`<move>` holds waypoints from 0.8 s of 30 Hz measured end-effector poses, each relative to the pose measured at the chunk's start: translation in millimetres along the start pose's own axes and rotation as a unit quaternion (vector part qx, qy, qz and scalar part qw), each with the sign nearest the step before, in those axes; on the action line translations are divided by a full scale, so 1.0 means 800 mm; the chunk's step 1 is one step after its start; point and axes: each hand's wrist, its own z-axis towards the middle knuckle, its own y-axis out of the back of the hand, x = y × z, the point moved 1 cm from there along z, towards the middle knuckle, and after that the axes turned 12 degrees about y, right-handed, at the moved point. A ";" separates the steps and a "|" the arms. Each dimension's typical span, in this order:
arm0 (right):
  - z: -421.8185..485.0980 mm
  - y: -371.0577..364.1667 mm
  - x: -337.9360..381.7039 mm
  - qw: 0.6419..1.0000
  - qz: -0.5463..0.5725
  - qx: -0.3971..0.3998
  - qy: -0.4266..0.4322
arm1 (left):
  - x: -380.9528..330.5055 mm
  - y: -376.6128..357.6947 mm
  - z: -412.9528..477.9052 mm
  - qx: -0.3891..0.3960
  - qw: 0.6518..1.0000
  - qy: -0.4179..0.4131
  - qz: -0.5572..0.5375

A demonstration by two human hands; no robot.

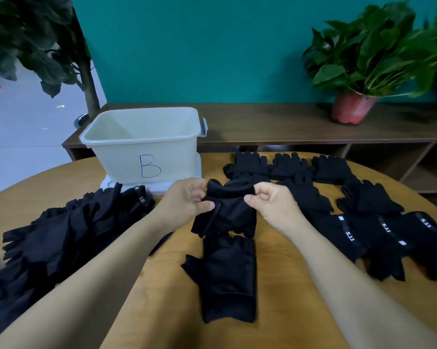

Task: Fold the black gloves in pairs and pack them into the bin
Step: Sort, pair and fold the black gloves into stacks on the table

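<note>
We see a leafy plant [378, 46] in a red pot [352, 108] on the wooden shelf [262, 124], teal wall [199, 46] behind, dark tree [36, 41] left.

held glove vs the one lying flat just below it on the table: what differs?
The held glove is lifted off the surface, pinched at its cuff by the left hand and right hand; the flat glove lies on the table, untouched. The held glove hangs bunched with its cuff up; the flat glove is spread out smooth. Both are black and look like the same type.
</note>
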 end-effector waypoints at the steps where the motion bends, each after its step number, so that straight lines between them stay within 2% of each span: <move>1: -0.005 0.000 0.000 1.000 -0.004 0.003 0.001 | 0.003 -0.002 -0.003 0.002 1.000 -0.005 0.002; 7: -0.045 -0.004 -0.010 0.998 -0.022 0.028 0.042 | 0.024 -0.008 -0.036 0.010 0.997 -0.047 0.055; 10: -0.072 -0.010 -0.015 0.995 -0.062 0.025 0.070 | 0.045 -0.009 -0.051 -0.016 0.985 -0.096 0.144; 12: -0.093 -0.016 -0.019 0.990 -0.102 0.039 0.086 | 0.058 -0.013 -0.061 -0.046 0.964 -0.150 0.215; 14: -0.112 -0.022 -0.026 0.970 -0.187 0.050 0.146 | 0.074 -0.020 -0.074 -0.070 0.932 -0.209 0.289; 18: -0.144 -0.037 -0.053 0.893 -0.346 0.058 0.282 | 0.115 -0.039 -0.090 -0.087 0.870 -0.291 0.389; 20: -0.155 -0.043 -0.060 0.873 -0.371 0.047 0.314 | 0.126 -0.046 -0.096 -0.101 0.853 -0.314 0.405; 24: -0.161 -0.050 -0.068 0.855 -0.390 0.005 0.341 | 0.136 -0.051 -0.104 -0.131 0.828 -0.331 0.433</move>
